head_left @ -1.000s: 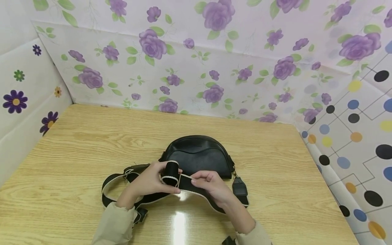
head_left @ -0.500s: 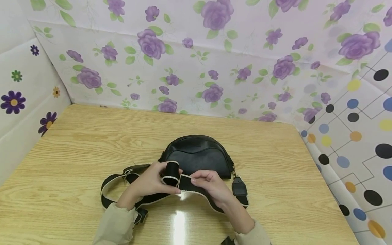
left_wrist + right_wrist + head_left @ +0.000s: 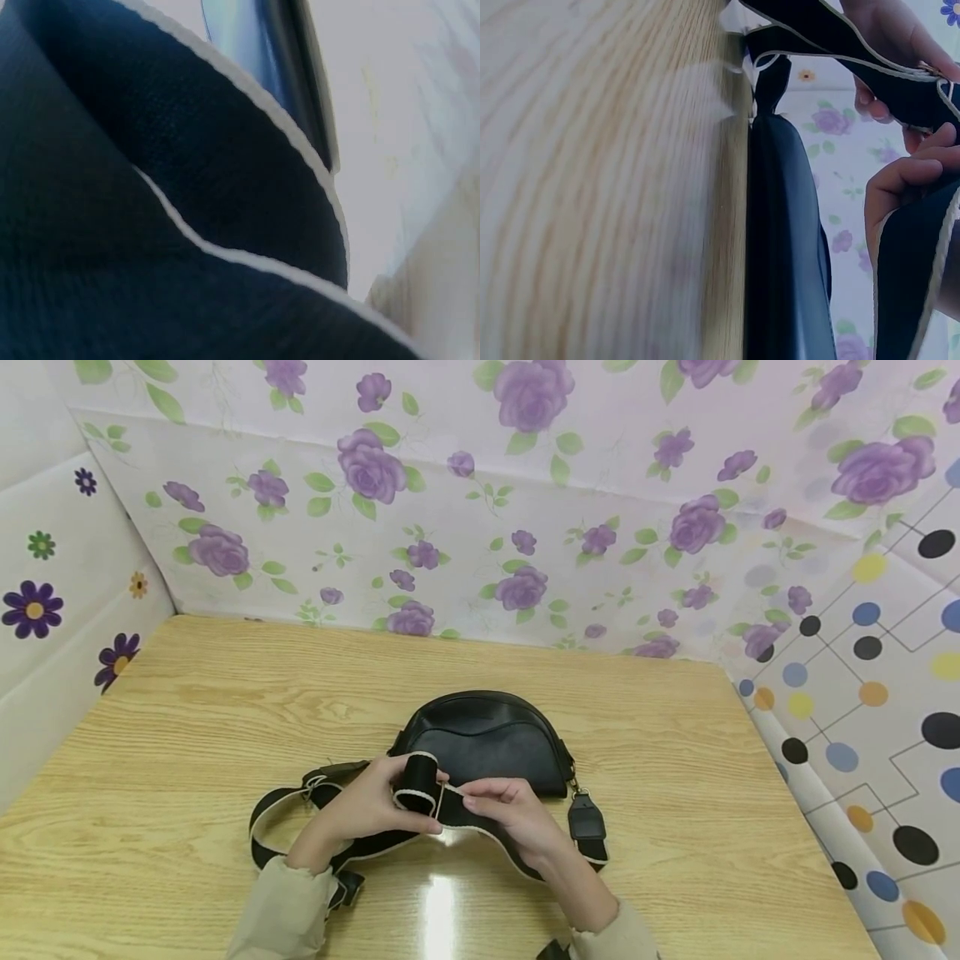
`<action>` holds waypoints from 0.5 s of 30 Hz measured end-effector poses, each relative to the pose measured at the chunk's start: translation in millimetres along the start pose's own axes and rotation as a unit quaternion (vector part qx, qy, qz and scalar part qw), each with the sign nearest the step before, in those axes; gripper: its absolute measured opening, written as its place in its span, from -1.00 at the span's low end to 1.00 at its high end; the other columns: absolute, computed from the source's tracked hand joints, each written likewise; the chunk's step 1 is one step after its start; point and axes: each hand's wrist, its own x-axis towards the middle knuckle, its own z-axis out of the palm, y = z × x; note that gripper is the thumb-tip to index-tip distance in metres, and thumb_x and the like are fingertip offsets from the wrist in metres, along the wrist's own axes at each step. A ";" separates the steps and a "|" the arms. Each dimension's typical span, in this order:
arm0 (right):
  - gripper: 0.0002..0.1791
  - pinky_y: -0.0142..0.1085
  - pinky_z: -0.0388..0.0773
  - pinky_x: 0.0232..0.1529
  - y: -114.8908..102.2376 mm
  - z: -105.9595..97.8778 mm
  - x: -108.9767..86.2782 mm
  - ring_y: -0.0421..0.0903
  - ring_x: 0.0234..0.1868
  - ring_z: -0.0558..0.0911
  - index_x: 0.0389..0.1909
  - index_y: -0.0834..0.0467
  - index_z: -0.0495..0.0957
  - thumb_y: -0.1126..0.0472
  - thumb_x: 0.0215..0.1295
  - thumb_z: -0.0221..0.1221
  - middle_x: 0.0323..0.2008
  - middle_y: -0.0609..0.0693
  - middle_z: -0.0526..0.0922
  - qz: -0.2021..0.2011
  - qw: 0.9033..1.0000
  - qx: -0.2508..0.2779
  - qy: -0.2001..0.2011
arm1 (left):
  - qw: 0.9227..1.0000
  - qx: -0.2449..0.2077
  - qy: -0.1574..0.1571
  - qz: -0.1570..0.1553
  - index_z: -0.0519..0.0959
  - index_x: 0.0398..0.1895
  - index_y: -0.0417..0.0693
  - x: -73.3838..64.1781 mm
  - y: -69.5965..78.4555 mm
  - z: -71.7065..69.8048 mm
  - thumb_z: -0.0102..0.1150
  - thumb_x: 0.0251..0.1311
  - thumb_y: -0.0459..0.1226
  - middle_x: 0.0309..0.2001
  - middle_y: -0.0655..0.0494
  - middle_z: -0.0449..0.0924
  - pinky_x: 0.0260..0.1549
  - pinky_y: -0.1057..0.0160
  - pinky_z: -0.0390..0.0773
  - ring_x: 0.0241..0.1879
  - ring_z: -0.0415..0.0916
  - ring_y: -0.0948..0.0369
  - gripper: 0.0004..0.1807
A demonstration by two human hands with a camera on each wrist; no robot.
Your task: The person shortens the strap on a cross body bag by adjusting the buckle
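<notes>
A black half-moon bag lies on the table behind both hands. Its wide black webbing strap has white edging. My left hand grips the strap at a thin metal slider, where the webbing stands up in a loop. Just to the right, my right hand pinches the strap between thumb and fingers. Webbing fills most of the left wrist view and hides the left fingers. In the right wrist view, strap hangs below the right hand.
On the left the rest of the strap curls in a loop on the wooden table. A leather strap end hangs from a metal clip at the bag's right side. Flower-patterned sheets stand behind the table.
My right fingertips have shifted very slightly left along the strap, towards the slider. The left hand and the bag stay almost where they were.
</notes>
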 end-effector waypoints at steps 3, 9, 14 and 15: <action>-0.77 -0.37 0.46 -0.22 0.0 1.6 0.5 -0.20 -0.26 0.56 -0.38 0.00 0.64 0.39 0.18 0.10 -0.35 -0.10 0.63 0.007 1.000 0.000 0.007 | 1.000 -0.006 0.000 -0.003 0.49 -0.10 -0.35 0.3 0.7 0.2 0.44 -0.23 -0.29 -0.21 -0.03 0.56 -0.21 0.23 0.46 -0.22 0.50 0.18 -0.44; -0.79 -0.36 0.46 -0.18 -1.4 4.8 1.7 -0.17 -0.23 0.56 -0.38 0.02 0.64 0.39 0.15 0.13 -0.33 -0.09 0.63 0.009 1.000 0.004 0.017 | 1.000 -0.006 0.002 -0.007 0.50 -0.12 -0.35 1.2 0.8 2.0 0.45 -0.25 -0.30 -0.23 -0.02 0.57 -0.23 0.25 0.46 -0.25 0.50 0.20 -0.45; -0.74 -0.35 0.45 -0.15 -3.4 10.5 3.1 -0.16 -0.16 0.55 -0.40 -0.02 0.64 0.42 0.14 0.12 -0.30 -0.10 0.63 0.011 0.999 0.014 0.026 | 1.000 0.019 0.005 -0.002 0.54 -0.16 -0.26 2.8 -0.7 4.9 0.47 -0.28 -0.23 -0.27 0.06 0.59 -0.23 0.27 0.46 -0.26 0.50 0.24 -0.47; -0.73 -0.35 0.45 -0.15 -3.7 11.3 3.3 -0.16 -0.16 0.54 -0.41 -0.03 0.64 0.43 0.14 0.12 -0.30 -0.11 0.63 0.010 0.999 0.015 0.029 | 1.000 0.023 0.006 0.000 0.55 -0.17 -0.24 2.9 -0.7 5.1 0.47 -0.28 -0.22 -0.27 0.07 0.60 -0.23 0.27 0.46 -0.26 0.50 0.24 -0.48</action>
